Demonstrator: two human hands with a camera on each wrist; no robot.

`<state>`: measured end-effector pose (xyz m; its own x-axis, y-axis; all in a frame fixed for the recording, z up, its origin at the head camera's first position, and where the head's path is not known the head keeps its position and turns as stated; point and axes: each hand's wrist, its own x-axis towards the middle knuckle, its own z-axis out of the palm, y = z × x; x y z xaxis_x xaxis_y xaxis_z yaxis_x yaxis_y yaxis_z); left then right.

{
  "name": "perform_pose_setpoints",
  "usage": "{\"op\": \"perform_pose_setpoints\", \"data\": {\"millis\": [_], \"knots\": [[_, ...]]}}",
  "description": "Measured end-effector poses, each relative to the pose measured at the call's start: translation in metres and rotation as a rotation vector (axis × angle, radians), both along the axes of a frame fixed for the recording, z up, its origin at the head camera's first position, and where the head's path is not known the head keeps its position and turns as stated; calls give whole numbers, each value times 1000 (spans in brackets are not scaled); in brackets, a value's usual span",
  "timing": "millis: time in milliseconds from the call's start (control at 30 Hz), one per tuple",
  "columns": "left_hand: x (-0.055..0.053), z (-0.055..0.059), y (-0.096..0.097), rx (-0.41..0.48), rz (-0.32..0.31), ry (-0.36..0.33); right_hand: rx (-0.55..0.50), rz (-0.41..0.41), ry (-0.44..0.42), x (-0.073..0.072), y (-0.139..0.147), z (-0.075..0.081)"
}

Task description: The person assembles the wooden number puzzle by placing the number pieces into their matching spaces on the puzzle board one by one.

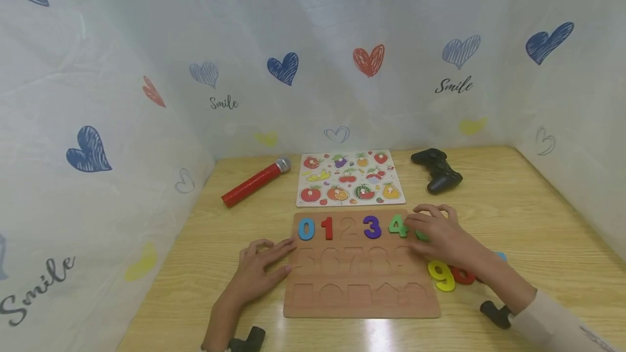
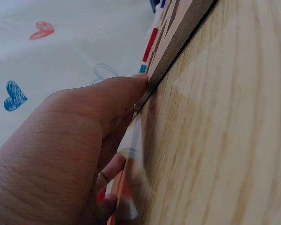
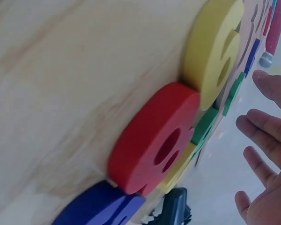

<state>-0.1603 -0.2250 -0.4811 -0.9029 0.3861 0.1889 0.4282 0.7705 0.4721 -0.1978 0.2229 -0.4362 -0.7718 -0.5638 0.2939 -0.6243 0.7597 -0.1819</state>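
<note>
A wooden number board (image 1: 362, 308) lies on the table. Its top row carries a light-blue 0 (image 1: 306, 228), a red 1 (image 1: 329, 228), a purple 3 (image 1: 373, 227) and a green 4 (image 1: 398, 226); the 2 slot between 1 and 3 is bare. My left hand (image 1: 259, 270) rests at the board's left edge, thumb and fingertips against it. Above the upper right corner, my right hand (image 1: 442, 238) hovers beside the 4, its fingers spread and holding nothing in the right wrist view. Under it, another green piece (image 1: 421, 235) is partly hidden.
Right of the board lie a yellow 9 (image 1: 442, 276), a red number (image 3: 154, 140), a blue number (image 3: 98, 206) and another yellow piece (image 3: 178, 171). Behind are a fruit puzzle (image 1: 349, 178), a red microphone (image 1: 254, 182) and a black game controller (image 1: 436, 170). Printed curtains enclose the table.
</note>
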Motion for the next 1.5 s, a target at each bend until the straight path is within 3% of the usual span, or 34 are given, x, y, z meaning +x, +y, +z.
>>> {"op": "perform_pose_setpoints", "data": {"millis": [267,833,1500], "knots": [[0,-1,-1,10,-2,12,11,-48,14,2,13,-6],[0,0,0,7,9,7,1,-102,-46,7,38,-5],[0,-3,0,13,2,57,41,-169,-46,-2,55,-8]]}}
